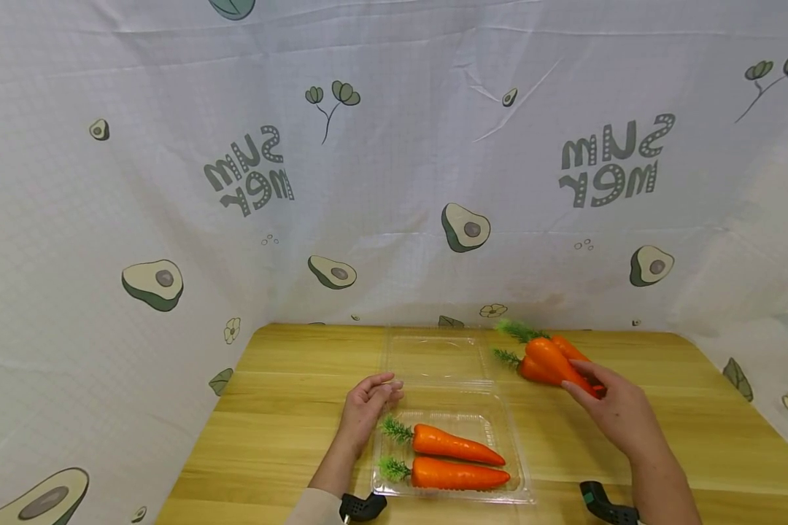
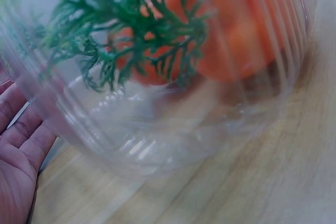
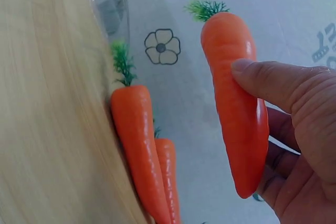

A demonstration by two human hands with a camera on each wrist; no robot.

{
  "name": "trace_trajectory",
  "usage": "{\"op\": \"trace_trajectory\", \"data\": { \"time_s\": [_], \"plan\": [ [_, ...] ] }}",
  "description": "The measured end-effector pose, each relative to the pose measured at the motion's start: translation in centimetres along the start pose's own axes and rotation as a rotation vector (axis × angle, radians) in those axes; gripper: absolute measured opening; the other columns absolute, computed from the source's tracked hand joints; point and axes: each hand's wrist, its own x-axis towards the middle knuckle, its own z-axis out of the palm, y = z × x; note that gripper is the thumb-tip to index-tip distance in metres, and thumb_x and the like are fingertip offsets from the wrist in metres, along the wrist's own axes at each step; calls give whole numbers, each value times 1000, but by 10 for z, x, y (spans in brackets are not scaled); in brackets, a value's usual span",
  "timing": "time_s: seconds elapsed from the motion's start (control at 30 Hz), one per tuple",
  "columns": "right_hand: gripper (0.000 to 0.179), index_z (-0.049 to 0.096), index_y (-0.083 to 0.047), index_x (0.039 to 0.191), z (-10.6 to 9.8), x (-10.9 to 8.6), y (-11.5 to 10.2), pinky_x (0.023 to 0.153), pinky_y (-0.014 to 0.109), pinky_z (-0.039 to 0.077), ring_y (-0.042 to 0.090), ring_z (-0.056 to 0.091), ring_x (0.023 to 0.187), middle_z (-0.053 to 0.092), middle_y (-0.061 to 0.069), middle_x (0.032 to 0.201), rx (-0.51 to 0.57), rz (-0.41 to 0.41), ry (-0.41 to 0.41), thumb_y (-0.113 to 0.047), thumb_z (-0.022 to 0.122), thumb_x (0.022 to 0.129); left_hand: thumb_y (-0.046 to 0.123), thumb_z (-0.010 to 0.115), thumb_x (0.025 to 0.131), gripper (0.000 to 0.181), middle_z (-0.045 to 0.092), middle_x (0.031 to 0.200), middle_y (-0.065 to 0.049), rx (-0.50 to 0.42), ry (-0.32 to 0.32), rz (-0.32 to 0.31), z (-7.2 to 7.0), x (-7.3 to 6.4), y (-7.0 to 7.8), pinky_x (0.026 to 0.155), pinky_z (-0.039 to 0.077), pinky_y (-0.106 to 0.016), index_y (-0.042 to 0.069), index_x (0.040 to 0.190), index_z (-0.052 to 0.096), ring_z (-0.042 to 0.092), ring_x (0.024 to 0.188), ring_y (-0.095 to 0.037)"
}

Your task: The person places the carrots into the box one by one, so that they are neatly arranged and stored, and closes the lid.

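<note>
My right hand (image 1: 620, 415) pinches an orange carrot (image 3: 236, 98) between thumb and fingers, its green top pointing away from the palm. Beneath and behind it lie two more carrots, a nearer carrot (image 3: 137, 140) and a partly hidden carrot (image 3: 168, 169). In the head view my left hand (image 1: 366, 412) is at the left side of a clear plastic box (image 1: 524, 474), its fingers loosely bent and holding nothing. Inside the box, an upper carrot (image 1: 456, 443) and a lower carrot (image 1: 460, 474) lie side by side, leafy tops to the left.
The box's clear lid (image 1: 436, 361) lies folded back on the wooden table (image 1: 289, 415), towards the rear edge. A pale curtain (image 1: 394, 168) printed with avocados and flowers hangs behind the table and along both sides.
</note>
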Motion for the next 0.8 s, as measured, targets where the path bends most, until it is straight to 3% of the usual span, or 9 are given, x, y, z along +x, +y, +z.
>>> {"op": "trace_trajectory", "data": {
  "time_s": [0.13, 0.4, 0.8],
  "plan": [
    [65, 55, -2, 142, 1, -2, -8, 67, 31, 52, 37, 64, 102, 64, 29, 128, 16, -22, 8, -49, 64, 99, 19, 58, 105, 46, 67, 131, -27, 0, 3, -1, 0, 0, 0, 99, 57, -28, -9, 140, 52, 73, 104, -11],
    [55, 65, -3, 134, 3, -6, -26, 60, 25, 49, 28, 64, 90, 71, 23, 109, 28, -99, 44, -40, 73, 94, 19, 58, 105, 46, 67, 131, -27, -7, 4, 1, 0, 0, -1, 98, 57, -28, -10, 140, 51, 73, 104, -11],
    [47, 69, -8, 130, 15, -12, -49, 64, 23, 51, 26, 64, 92, 73, 18, 118, 45, -199, 39, -31, 79, 90, 19, 59, 104, 45, 67, 131, -27, 8, 9, 0, 0, 1, -2, 100, 56, -31, -9, 140, 52, 73, 107, -14]
  ]
}}
